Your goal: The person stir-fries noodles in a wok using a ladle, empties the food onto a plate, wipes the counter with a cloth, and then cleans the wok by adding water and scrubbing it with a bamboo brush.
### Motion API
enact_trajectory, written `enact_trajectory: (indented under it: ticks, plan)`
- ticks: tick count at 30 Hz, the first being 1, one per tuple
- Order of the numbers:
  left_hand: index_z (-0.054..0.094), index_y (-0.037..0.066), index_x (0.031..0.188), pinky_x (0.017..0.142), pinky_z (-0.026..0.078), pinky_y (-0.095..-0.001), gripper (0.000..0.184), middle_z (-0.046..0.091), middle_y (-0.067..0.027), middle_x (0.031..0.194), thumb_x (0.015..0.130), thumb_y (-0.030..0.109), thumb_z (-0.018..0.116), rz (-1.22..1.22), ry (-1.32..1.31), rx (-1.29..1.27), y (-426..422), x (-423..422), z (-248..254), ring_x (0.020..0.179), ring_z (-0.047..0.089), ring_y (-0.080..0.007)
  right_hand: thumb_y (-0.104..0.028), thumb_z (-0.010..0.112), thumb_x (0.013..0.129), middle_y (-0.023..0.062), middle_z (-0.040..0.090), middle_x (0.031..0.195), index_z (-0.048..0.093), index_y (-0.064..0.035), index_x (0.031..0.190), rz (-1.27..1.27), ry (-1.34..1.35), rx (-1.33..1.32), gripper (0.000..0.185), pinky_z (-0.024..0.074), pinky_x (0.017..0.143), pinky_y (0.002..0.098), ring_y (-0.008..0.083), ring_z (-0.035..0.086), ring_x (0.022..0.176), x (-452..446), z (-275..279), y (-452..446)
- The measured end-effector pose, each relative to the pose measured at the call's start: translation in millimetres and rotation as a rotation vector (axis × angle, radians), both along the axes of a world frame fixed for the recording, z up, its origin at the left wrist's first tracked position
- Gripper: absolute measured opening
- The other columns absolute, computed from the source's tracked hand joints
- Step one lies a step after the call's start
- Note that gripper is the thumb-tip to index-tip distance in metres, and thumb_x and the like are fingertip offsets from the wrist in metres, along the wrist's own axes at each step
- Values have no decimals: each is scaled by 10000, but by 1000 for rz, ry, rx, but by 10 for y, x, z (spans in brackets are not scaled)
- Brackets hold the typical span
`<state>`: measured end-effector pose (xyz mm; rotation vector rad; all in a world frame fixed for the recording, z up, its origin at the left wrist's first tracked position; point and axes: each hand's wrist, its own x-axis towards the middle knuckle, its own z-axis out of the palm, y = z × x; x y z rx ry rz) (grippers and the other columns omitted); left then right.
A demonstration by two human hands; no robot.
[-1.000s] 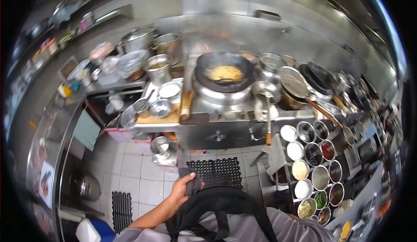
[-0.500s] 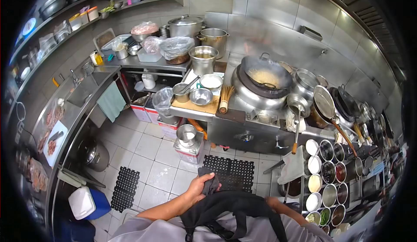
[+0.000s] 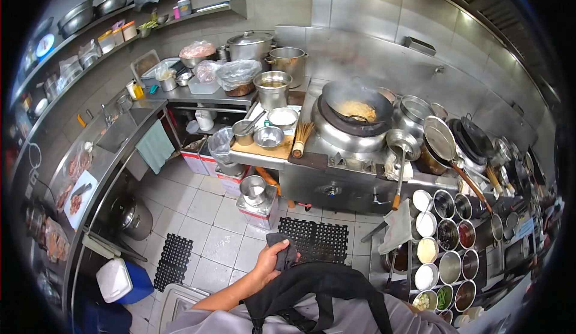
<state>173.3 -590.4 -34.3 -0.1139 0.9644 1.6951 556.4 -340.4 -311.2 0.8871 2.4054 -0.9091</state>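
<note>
My left hand [image 3: 275, 261] is closed around a folded dark grey cloth [image 3: 282, 251], held in front of my body above the floor. My right hand does not show; the grey sleeve and black apron cover that side. Ahead, a black wok [image 3: 367, 101] sits on the round steel burner ring [image 3: 343, 135]. Pale yellowish food [image 3: 355, 110] lies in it, and steam rises from it. To the right of the wok, a ladle with a wooden-ended handle [image 3: 399, 178] rests across a steel pot.
Several steel containers of sauces and ingredients [image 3: 449, 267] stand in rows at my right. On the wooden board [image 3: 270, 149] are steel bowls, with a bamboo brush [image 3: 302, 140] beside it. Black rubber mats [image 3: 314, 240] lie on the tiled floor. A blue cooler [image 3: 124, 280] stands lower left.
My right hand, partly seen at my right side before, has dropped out of view. Steam over the wok looks thicker. My left hand keeps the cloth; the view has shifted slightly.
</note>
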Motion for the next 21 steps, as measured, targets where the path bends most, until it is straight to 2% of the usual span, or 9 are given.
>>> enact_trajectory:
  ticks: [2,5,6,8,9,12,14,16,21]
  plan:
    - [579,-57,961,700,553,-368,354,655,-198,827,887,289,578,15,53,-8,32,110,-7,724,646,-276,-336,557,850,169,643,1121,622,-76,1136,-16,-12,-6,392,485,885,441,355,620,1018,225,-74,32]
    - [573,-55,969,699,551,-371,364,652,-203,828,887,300,578,-43,-20,-17,101,218,-52,722,643,-283,-337,556,850,173,646,1115,619,-75,1140,-19,-10,-17,396,484,884,445,358,621,1018,574,-272,85]
    - [566,-36,951,681,559,-378,308,651,-197,821,885,264,595,-55,-51,-9,116,261,-41,713,649,-284,-337,556,850,175,647,1113,618,-74,1141,2,-6,-14,397,483,884,446,359,621,1019,670,-378,95]
    - [558,-17,932,664,566,-384,255,649,-192,814,884,228,612,-86,-72,-9,192,370,-48,704,656,-285,-344,560,846,183,650,1101,621,-83,1137,196,-44,98,396,480,879,456,363,623,1018,782,-630,151]
    - [567,-20,921,665,564,-380,260,654,-199,815,886,235,608,-85,-53,-18,240,434,-63,702,654,-285,-344,560,846,183,650,1101,621,-83,1137,178,-36,93,396,480,879,456,363,623,1018,797,-618,100]
    - [577,-24,907,670,561,-379,270,658,-203,818,888,244,601,-139,-18,-21,388,567,-77,703,654,-285,-316,574,827,180,651,1099,651,-87,1086,-103,253,-13,354,485,881,445,365,625,1009,782,-488,-86]
    - [579,-25,905,673,559,-382,272,658,-199,818,888,245,600,-189,-4,-9,490,630,-33,707,654,-286,-314,574,825,181,651,1098,653,-86,1084,-182,181,-35,354,485,882,444,365,625,1009,766,-477,-120]
    - [582,-54,974,719,546,-375,389,652,-192,835,894,327,565,-257,37,-41,634,665,48,720,640,-276,-312,574,823,182,651,1098,656,-85,1082,-210,130,-54,354,485,883,443,365,625,1010,784,-509,-143]
    - [586,-59,982,716,546,-368,398,659,-189,845,888,328,572,-356,230,-43,890,574,173,735,648,-273,-308,574,817,185,651,1096,661,-82,1076,-302,53,-69,355,485,886,441,365,624,1012,960,-639,-180]
